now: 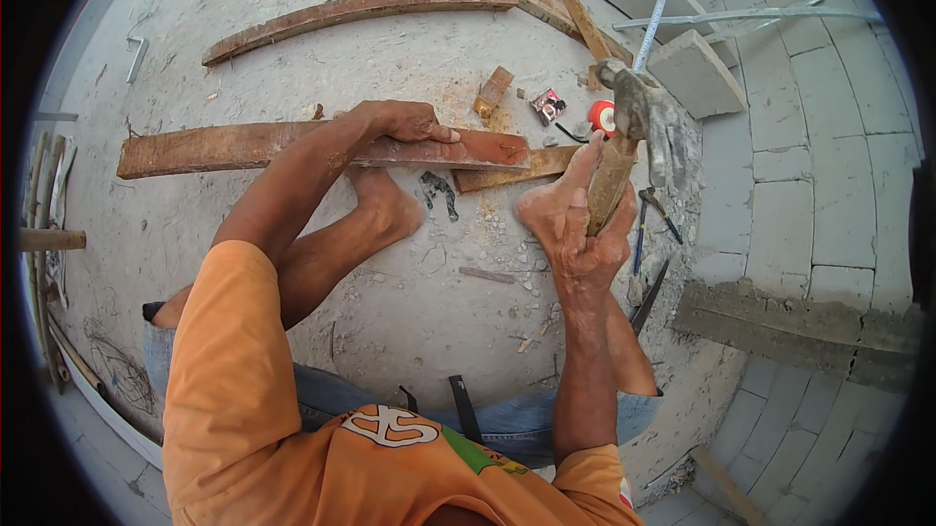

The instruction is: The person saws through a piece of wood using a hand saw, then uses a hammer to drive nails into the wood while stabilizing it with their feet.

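My left hand (414, 123) is closed on the top edge of a long reddish-brown wooden plank (234, 148), close to its right end. The plank stands on its narrow edge, and its right end is beside a short yellowish board (512, 171) on the ground. My right hand (590, 245) grips the wooden handle of a hammer (612, 173), its fingers around the lower part. The hammer is raised, with its metal head up and away from the plank. Just beyond the hammer lies a grey work glove (668, 141). My bare feet rest on either side of the short board.
A red tape measure (603, 116) has its blade drawn out toward grey blocks (697, 73). Pliers (655, 214) and a dark blade (650, 298) lie right of my right leg. Farther off are a long timber (361, 17) and a wood offcut (492, 92). A block wall (809, 185) borders the right.
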A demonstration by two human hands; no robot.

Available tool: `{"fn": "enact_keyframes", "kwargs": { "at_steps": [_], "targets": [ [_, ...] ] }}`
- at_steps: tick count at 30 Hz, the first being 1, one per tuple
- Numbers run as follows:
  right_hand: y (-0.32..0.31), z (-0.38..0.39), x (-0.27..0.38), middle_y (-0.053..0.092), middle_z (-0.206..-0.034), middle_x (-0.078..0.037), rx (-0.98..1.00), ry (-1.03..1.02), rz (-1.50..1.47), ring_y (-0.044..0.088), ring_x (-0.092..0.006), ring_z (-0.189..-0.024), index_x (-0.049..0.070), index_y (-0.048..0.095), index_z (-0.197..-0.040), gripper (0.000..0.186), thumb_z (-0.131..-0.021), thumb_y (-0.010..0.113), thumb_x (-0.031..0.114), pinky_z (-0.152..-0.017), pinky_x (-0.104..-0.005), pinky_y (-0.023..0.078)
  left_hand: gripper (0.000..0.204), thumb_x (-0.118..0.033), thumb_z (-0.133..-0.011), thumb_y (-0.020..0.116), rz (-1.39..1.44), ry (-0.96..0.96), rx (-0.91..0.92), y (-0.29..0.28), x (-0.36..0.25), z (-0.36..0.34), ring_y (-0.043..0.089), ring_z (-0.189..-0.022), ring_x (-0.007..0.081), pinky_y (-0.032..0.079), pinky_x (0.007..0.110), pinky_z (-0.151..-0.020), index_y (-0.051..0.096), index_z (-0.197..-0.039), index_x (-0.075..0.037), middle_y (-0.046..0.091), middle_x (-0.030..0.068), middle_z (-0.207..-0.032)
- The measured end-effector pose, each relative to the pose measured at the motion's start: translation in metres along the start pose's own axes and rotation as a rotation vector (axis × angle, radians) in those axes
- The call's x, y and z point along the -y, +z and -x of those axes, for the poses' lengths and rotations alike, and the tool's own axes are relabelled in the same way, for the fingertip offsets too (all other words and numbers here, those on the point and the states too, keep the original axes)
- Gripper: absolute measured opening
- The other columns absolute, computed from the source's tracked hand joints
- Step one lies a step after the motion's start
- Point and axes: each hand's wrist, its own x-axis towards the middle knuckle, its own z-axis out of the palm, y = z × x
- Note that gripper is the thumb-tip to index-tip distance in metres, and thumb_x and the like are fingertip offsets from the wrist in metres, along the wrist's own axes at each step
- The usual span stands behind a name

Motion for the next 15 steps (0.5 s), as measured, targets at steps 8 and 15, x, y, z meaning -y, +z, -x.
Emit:
{"fn": "enact_keyframes", "kwargs": {
  "at_steps": [8,15],
  "targets": [
    [0.008,0.001,-0.024,0.023,-0.155,-0.03,0.204,0.061,-0.11,0.022,-0.0395,-0.146,-0.007,0.014,-0.156,0.088,-0.084,0.063,0.005,-0.123,-0.0452,0.016,0.071,-0.067,-0.096,0.055,0.123,-0.013,0.026,0.004,-0.001,-0.007,0.066,-0.069,0.0239,0.05,0.044,-0.065,0.077,-0.104,-0.001,0.071,0.0122,-0.079],
    [0.014,0.0,-0.02,0.064,-0.108,-0.024,0.09,0.203,0.036,0.064,-0.0321,-0.097,-0.005,0.042,-0.141,0.051,-0.099,0.056,0.019,-0.085,-0.0414,0.052,0.071,-0.069,-0.095,0.054,0.071,-0.076,0.024,0.01,0.012,-0.006,0.066,-0.073,0.0234,0.051,0.044,-0.068,0.077,-0.107,-0.003,0.072,0.0119,-0.082]
  ]
}}
